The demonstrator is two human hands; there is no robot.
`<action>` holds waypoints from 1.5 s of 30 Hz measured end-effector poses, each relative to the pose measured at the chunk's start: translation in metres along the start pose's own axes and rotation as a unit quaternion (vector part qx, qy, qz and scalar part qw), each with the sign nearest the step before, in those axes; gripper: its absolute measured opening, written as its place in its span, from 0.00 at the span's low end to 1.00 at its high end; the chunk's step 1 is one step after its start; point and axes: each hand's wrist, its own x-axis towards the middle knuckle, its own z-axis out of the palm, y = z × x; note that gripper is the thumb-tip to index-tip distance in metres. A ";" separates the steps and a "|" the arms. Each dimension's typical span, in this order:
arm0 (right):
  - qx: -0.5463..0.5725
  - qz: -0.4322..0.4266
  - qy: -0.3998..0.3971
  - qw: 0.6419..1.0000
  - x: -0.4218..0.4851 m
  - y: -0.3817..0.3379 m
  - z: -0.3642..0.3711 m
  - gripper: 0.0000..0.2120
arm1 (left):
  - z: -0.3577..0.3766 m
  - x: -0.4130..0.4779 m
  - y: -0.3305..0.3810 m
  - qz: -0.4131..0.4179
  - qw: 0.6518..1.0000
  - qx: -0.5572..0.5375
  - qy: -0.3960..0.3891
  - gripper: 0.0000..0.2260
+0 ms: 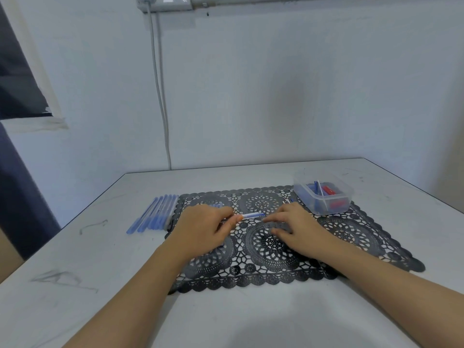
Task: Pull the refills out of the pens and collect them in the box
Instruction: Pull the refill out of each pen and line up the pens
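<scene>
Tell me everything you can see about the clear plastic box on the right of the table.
The clear plastic box is a lidless rectangular tub with rounded corners, standing upright on the far right corner of the black lace-patterned mat. Inside lie thin blue pieces and red pieces, with one pale stick leaning up. Nothing else touches it.

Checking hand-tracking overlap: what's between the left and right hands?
Head view: one blue pen spans the gap, above the black lace mat. The left hand grips one end; the right hand reaches the other.
</scene>
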 end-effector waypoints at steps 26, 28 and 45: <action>0.318 0.026 0.129 0.939 -0.009 -0.025 -0.013 0.16 | 0.002 0.000 0.001 -0.007 1.000 0.012 -0.001 0.20; 0.336 0.017 0.126 0.933 -0.010 -0.028 -0.012 0.16 | 0.003 0.000 0.001 -0.010 1.000 0.021 -0.001 0.23; 0.388 0.006 0.130 0.912 -0.012 -0.029 -0.010 0.16 | 0.005 0.000 0.004 0.006 1.000 -0.004 -0.006 0.26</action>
